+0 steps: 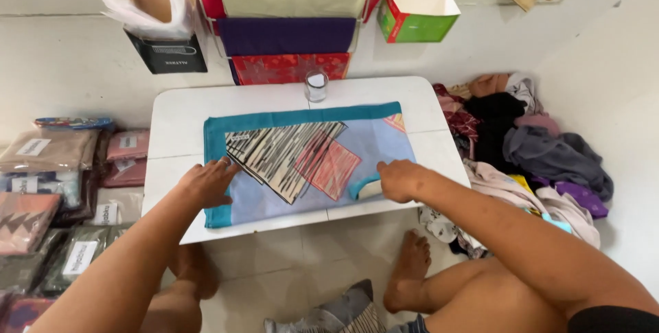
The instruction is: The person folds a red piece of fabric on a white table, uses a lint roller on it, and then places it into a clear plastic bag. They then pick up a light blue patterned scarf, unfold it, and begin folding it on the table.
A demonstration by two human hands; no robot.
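Note:
A folded scarf (309,158) lies flat on a small white table (178,117). It is pale lilac with a teal border and striped and red square patterns. My left hand (206,182) rests palm down on its left edge, fingers spread. My right hand (398,178) pinches the scarf's near right corner, where the teal edge is curled up off the table.
A small glass (316,86) stands at the table's far edge. Behind it hangs a rack of folded fabrics (288,14), flanked by a black box (168,51) and a green box (415,14). Packaged scarves (48,189) lie at left, a heap of loose cloth (535,147) at right.

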